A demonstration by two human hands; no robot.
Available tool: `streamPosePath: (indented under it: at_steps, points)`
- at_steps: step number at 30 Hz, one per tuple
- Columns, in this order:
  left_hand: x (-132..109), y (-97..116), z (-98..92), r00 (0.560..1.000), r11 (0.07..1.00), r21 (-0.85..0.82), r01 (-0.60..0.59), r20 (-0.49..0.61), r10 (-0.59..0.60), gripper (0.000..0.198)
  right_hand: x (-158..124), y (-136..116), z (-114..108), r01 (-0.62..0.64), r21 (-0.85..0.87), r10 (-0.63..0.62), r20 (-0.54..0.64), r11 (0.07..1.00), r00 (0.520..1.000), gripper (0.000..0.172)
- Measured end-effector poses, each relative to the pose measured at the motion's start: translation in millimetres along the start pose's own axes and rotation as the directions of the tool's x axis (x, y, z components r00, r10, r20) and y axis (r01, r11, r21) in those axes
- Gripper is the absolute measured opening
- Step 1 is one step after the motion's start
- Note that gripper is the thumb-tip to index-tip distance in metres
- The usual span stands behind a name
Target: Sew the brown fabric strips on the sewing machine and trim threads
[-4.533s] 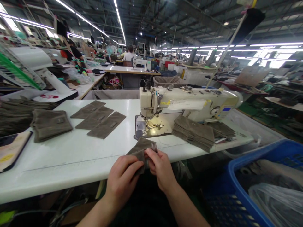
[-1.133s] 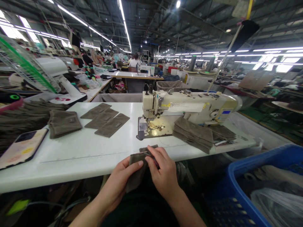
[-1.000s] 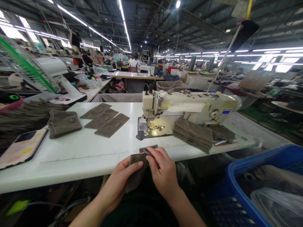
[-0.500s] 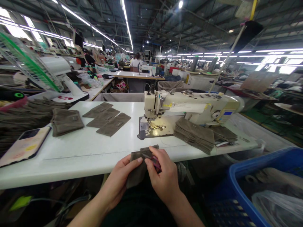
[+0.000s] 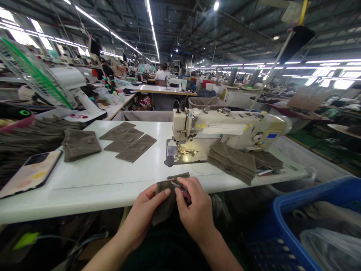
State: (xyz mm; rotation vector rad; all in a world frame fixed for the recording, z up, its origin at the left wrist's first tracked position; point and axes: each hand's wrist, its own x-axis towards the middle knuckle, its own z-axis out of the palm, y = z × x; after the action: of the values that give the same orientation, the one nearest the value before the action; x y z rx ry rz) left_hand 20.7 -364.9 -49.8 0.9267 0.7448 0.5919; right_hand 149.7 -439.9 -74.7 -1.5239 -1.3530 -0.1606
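My left hand (image 5: 149, 210) pinches a dark olive-brown fabric piece (image 5: 164, 209) at the table's front edge, thumb on top. Wrapped in the fingers of my right hand (image 5: 196, 207) is a pair of thread snips (image 5: 184, 192) with a purplish handle; their metal blades point left, at the fabric's upper edge. Most of the handle is hidden by the fingers. Another strip of the same cloth (image 5: 179, 175) shows just beyond the hands. Behind it stands a cream sewing machine (image 5: 225, 122), its needle area lit. A stack of fabric pieces (image 5: 234, 160) lies right of the needle.
On the white table (image 5: 98, 192) lie several flat fabric pieces (image 5: 132, 141), a small pile (image 5: 81, 145) and a phone (image 5: 31, 173). A larger fabric heap (image 5: 28, 146) and a fan (image 5: 39, 75) are at the left. A blue basket (image 5: 282, 199) stands at the right.
The snips' blades have come into clearer view over the fabric's upper edge, as my right fingers shifted slightly. My left hand keeps its pinch on the cloth.
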Motion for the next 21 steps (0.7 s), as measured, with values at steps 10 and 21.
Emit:
streamPosePath:
  at_steps: [10, 21]
  points:
    - [0.0, -1.1, 2.3, 1.0, 0.998, 0.057, -0.015, 0.003, 0.015, 0.031, -2.2, 2.5, 2.9, 0.001, 0.012, -0.001, 0.004, 1.0, 1.0, 0.024]
    - [2.2, -4.7, -0.4, 0.999, 0.995, 0.093, -0.021, -0.024, 0.024, 0.037, -1.5, 2.8, 4.1, 0.102, -0.013, -0.102, -0.057, 0.995, 0.993, 0.022]
